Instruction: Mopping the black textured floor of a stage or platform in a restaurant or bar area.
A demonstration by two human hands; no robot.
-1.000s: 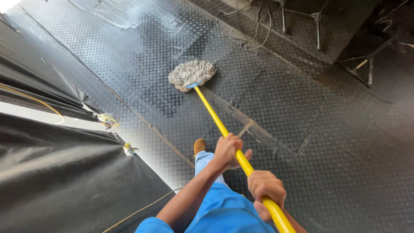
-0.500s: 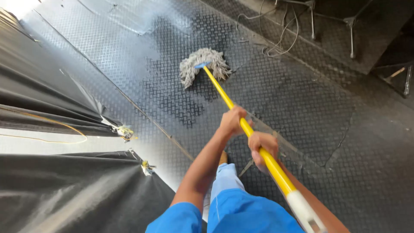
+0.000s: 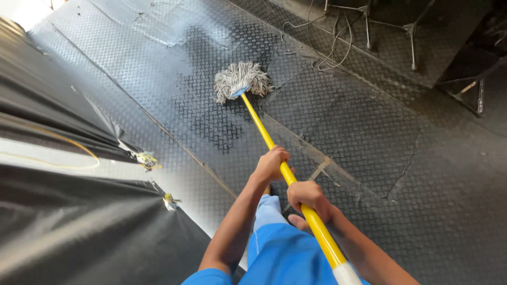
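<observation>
Checkered floor (image 3: 401,137); mop (image 3: 242,80) beyond hands (image 3: 290,179).

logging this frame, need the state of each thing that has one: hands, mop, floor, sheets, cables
left hand: closed on the mop handle, ahead of the other hand
right hand: closed on the handle, nearer the body
mop handle: yellow, slanted down to the floor
mop head: strands splayed on the floor
floor: dark tread plate, cracked at right
black sheets: stretched taut, tied at corners
cables: loose on the floor
</observation>
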